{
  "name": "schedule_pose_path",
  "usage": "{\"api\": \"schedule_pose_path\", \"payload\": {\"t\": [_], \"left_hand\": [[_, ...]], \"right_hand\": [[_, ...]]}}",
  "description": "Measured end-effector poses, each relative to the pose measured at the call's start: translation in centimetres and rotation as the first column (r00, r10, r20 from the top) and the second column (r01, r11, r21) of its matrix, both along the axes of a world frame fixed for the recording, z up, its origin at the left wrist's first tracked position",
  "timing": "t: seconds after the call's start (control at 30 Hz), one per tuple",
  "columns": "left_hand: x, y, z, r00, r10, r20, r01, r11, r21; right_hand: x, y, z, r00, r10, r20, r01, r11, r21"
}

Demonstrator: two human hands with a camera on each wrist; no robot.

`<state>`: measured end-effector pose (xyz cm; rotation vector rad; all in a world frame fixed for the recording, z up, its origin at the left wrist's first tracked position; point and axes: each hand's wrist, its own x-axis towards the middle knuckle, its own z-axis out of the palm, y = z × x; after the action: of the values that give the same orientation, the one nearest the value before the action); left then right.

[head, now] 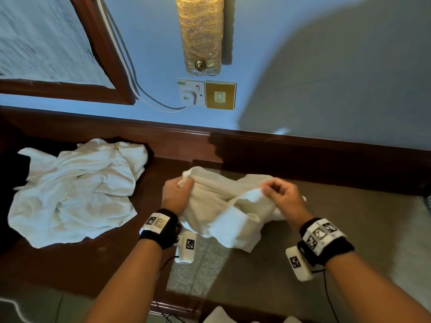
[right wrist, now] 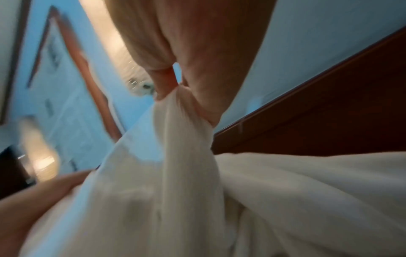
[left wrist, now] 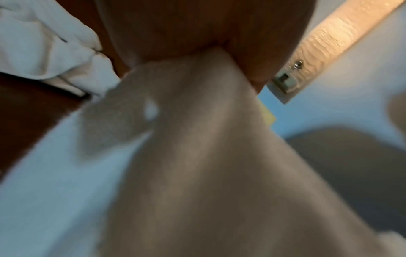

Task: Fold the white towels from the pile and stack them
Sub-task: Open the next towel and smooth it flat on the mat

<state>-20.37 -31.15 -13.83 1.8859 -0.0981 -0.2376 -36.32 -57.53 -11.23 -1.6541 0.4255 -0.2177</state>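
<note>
A crumpled white towel [head: 224, 206] hangs between both hands above the table's glass-covered part. My left hand [head: 177, 194] grips its left corner, fingers curled round the cloth. My right hand [head: 279, 194] pinches an edge of it between thumb and fingers. In the left wrist view the towel [left wrist: 197, 156] drops away from the left hand [left wrist: 219, 34], blurred. The right wrist view shows the towel [right wrist: 175, 173] bunched under the pinching right hand [right wrist: 182, 69]. A pile of white towels [head: 77, 192] lies unfolded on the dark wooden table at the left.
The wooden table [head: 116, 264] runs along a blue wall with a raised wooden back edge [head: 303, 145]. A socket with a plug and cable [head: 191, 94], a light switch [head: 220, 95], a wall lamp [head: 201, 33] and a framed picture [head: 46, 43] are on the wall.
</note>
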Motion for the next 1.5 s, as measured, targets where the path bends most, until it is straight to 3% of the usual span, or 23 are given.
{"api": "schedule_pose_path", "payload": {"t": [0.07, 0.2, 0.27, 0.33, 0.4, 0.47, 0.5, 0.57, 0.6, 0.67, 0.73, 0.87, 0.93, 1.1, 1.2, 1.27, 1.37, 1.43, 1.5], "left_hand": [[0.6, 0.5, -0.5, 0.999, 0.027, 0.023, -0.027, 1.0, 0.014], [-0.5, -1.0, -0.4, 0.983, -0.177, -0.056, 0.178, 0.984, 0.019], [-1.6, -2.0, -0.7, 0.96, -0.265, -0.091, 0.267, 0.964, 0.01], [-2.9, -2.8, -0.4, 0.95, -0.3, -0.093, 0.298, 0.954, -0.028], [-3.8, -3.3, 0.2, 0.941, -0.328, -0.08, 0.318, 0.941, -0.114], [-4.2, -3.7, 0.9, 0.94, -0.342, -0.021, 0.336, 0.932, -0.133], [-4.2, -3.9, 0.9, 0.936, -0.352, 0.016, 0.352, 0.93, -0.106], [-4.3, -4.4, 0.5, 0.908, -0.416, 0.052, 0.417, 0.909, 0.003], [-4.4, -4.6, 0.2, 0.883, -0.467, 0.051, 0.463, 0.883, 0.073], [-5.2, -5.2, -0.7, 0.816, -0.578, -0.005, 0.572, 0.806, 0.151], [-6.1, -5.8, -1.3, 0.774, -0.631, -0.051, 0.632, 0.767, 0.109], [-5.2, -5.2, -1.6, 0.895, -0.445, 0.037, 0.447, 0.893, -0.048], [-3.9, -4.3, -1.6, 0.905, -0.419, 0.072, 0.424, 0.901, -0.086], [-2.1, -1.5, -1.2, 0.925, -0.37, 0.089, 0.38, 0.913, -0.148], [-1.9, -0.3, -1.3, 0.894, -0.447, -0.017, 0.44, 0.886, -0.146], [-1.9, -0.2, -1.4, 0.863, -0.5, -0.07, 0.488, 0.862, -0.138], [-2.0, -1.0, -0.9, 0.881, -0.469, -0.06, 0.456, 0.877, -0.152], [-1.9, -1.4, -0.6, 0.89, -0.452, -0.065, 0.437, 0.884, -0.165], [-1.5, -1.8, -1.0, 0.879, -0.466, -0.104, 0.455, 0.883, -0.118]], "right_hand": [[-0.7, -2.1, 0.2, 0.999, -0.036, -0.031, 0.035, 0.999, -0.022], [-1.4, -2.3, -0.8, 0.953, 0.112, -0.282, -0.214, 0.908, -0.362], [-1.1, -1.7, -1.0, 0.978, 0.012, -0.207, -0.094, 0.916, -0.391], [-0.7, -1.2, -0.1, 0.989, -0.132, -0.063, 0.106, 0.945, -0.31], [-0.2, -0.6, 1.0, 0.978, -0.184, 0.094, 0.201, 0.955, -0.217], [0.2, 0.5, 2.1, 0.983, -0.082, 0.165, 0.122, 0.962, -0.245], [0.3, 1.1, 2.4, 0.988, 0.024, 0.152, 0.028, 0.943, -0.331], [0.7, 2.4, 2.0, 0.971, 0.221, 0.093, -0.151, 0.865, -0.478], [0.8, 2.9, 1.7, 0.96, 0.269, 0.075, -0.202, 0.856, -0.475], [0.9, 3.6, 1.4, 0.966, 0.247, 0.07, -0.201, 0.898, -0.391], [0.8, 3.7, 1.3, 0.981, 0.19, 0.047, -0.158, 0.91, -0.383], [-0.3, 1.9, -0.1, 0.945, 0.26, -0.198, -0.323, 0.839, -0.438], [-1.0, 0.7, -1.1, 0.919, 0.256, -0.3, -0.373, 0.807, -0.457], [-2.2, -2.2, -1.0, 0.912, 0.11, -0.394, -0.331, 0.766, -0.551], [-2.2, -3.4, -0.5, 0.935, -0.005, -0.354, -0.243, 0.719, -0.651], [-1.8, -3.2, 0.1, 0.967, -0.063, -0.248, -0.123, 0.736, -0.665], [-1.2, -2.3, 0.8, 0.984, -0.16, -0.078, 0.073, 0.763, -0.642], [-1.1, -1.9, 0.8, 0.987, -0.141, -0.083, 0.052, 0.747, -0.662], [-1.3, -1.3, 0.4, 0.989, 0.013, -0.148, -0.113, 0.715, -0.69]]}}
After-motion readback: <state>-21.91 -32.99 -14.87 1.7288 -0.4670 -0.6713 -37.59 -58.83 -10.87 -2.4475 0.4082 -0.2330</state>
